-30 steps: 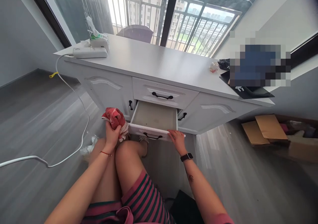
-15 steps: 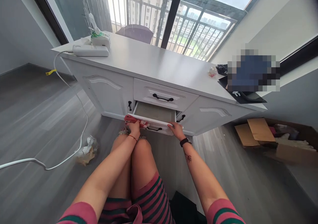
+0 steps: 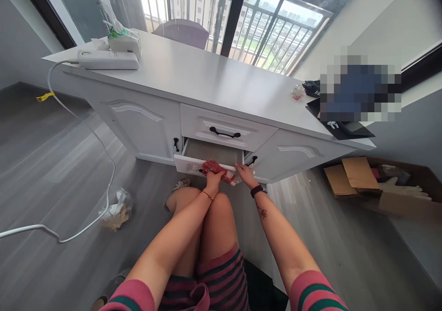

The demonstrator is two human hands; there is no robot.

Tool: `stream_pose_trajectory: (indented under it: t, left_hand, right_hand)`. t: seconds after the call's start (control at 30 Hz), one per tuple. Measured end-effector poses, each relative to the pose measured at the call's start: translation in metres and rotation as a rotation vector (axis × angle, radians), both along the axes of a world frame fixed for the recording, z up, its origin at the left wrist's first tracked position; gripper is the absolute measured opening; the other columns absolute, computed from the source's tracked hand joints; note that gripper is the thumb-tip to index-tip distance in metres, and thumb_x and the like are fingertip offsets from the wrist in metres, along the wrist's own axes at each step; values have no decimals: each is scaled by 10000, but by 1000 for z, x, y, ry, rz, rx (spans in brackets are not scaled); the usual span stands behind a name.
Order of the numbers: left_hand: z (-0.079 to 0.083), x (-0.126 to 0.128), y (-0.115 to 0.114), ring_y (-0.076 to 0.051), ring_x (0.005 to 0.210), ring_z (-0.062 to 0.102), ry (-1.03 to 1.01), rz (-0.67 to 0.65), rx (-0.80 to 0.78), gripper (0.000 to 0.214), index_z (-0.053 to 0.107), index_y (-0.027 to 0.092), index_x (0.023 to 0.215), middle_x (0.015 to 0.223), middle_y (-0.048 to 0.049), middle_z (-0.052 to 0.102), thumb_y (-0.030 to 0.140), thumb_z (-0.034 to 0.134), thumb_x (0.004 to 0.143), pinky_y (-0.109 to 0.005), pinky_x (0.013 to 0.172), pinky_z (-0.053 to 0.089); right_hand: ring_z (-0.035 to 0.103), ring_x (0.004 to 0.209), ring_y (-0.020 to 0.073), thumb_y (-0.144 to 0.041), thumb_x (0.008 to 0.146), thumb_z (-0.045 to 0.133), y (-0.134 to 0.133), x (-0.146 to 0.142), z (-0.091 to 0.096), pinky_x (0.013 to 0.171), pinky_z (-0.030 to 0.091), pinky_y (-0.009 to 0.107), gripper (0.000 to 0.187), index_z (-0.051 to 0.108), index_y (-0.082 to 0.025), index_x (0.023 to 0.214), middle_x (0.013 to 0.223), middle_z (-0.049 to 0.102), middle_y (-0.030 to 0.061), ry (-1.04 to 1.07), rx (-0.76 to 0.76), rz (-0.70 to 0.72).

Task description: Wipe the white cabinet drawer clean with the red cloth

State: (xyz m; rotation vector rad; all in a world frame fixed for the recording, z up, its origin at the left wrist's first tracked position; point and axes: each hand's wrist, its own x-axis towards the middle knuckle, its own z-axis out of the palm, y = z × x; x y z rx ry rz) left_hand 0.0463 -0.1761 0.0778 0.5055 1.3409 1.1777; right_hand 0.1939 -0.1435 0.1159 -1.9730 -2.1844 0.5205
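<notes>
- Head view: left hand [image 3: 213, 177] presses a red cloth [image 3: 214, 168] onto the front edge of the open lower drawer [image 3: 207, 157], fingers curled around the cloth.
- Right hand [image 3: 246, 173] rests on that same drawer front just beside the cloth, fingers laid together over the rim, pinching nothing.
- Upper drawer [image 3: 226, 129] sits closed.
- White surface [image 3: 214, 83] above carries a power strip [image 3: 107, 60] at its far left end.
- Crumpled wrapper [image 3: 116, 207] lies on the floor.
</notes>
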Motion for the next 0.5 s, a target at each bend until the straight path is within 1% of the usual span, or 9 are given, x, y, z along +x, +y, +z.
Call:
stream_pose_trajectory:
  t: [0.07, 0.13, 0.27, 0.37, 0.43, 0.5]
  left_hand:
    - [-5, 23, 2, -237, 810, 665, -106, 23, -15, 221, 547, 173, 768, 754, -54, 654, 133, 691, 605, -347, 706, 521]
    - [-10, 45, 3, -207, 744, 657, -201, 51, -16, 235, 541, 171, 746, 730, -40, 649, 102, 681, 571, -326, 676, 516]
    - [-23, 82, 4, -179, 788, 634, -294, 130, -6, 313, 545, 175, 774, 778, -37, 652, 91, 716, 526, -293, 721, 492]
    - [-33, 103, 3, -160, 750, 613, -342, 130, -28, 331, 512, 188, 754, 754, -24, 630, 118, 743, 528, -279, 690, 475]
    - [-38, 113, 4, -141, 690, 594, -376, 105, -56, 319, 480, 199, 734, 713, -2, 601, 145, 744, 564, -267, 646, 467]
    - [-43, 117, 6, -127, 655, 578, -395, 71, -90, 297, 462, 204, 732, 688, 15, 574, 153, 732, 618, -255, 617, 464]
  right_hand:
    - [633, 884, 185, -337, 993, 356, 2, 0, 0, 732, 361, 258, 406, 715, -187, 879, 881, 721, 65, -9, 2, 9]
    - [625, 921, 185, -332, 987, 372, 4, 0, -1, 754, 356, 260, 387, 719, -199, 879, 911, 723, 60, -14, 7, 23]
    - [618, 931, 182, -326, 979, 375, 8, 1, -6, 772, 358, 268, 387, 727, -208, 871, 951, 725, 56, -14, 13, 36]
    - [616, 920, 184, -330, 977, 371, 9, 1, -11, 790, 355, 279, 389, 727, -208, 879, 945, 726, 56, -17, 57, 22]
    - [610, 933, 189, -336, 981, 361, 8, -1, -15, 819, 349, 289, 399, 723, -202, 879, 947, 725, 58, -25, 101, -4]
    - [605, 943, 195, -343, 987, 348, 8, -2, -18, 841, 342, 299, 414, 718, -196, 871, 944, 723, 62, -39, 121, -24]
